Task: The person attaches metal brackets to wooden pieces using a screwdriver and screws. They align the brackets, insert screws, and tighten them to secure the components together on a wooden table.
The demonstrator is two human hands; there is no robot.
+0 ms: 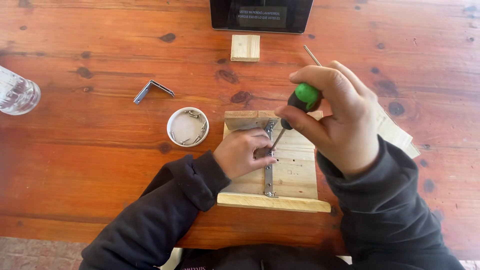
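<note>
Screwdriver (299,102) gripped in right hand (336,119).

Setting: home or hobby woodworking spot, not a fitted workshop. Evidence: knotty varnished pine table (90,150) as work surface; drinking glass (17,94); tablet (261,15) propped at the far edge; white lid of screws (187,127); loose metal bracket (152,90); offcut wood block (245,47).

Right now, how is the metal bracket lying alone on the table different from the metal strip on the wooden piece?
The loose bracket is bent into an L shape; the metal strip looks straight and flat. The loose bracket lies free on the table, untouched; the metal strip sits on the wooden piece, with the left hand beside it and the right hand aiming a green-handled screwdriver at it. Both are silvery metal.
</note>
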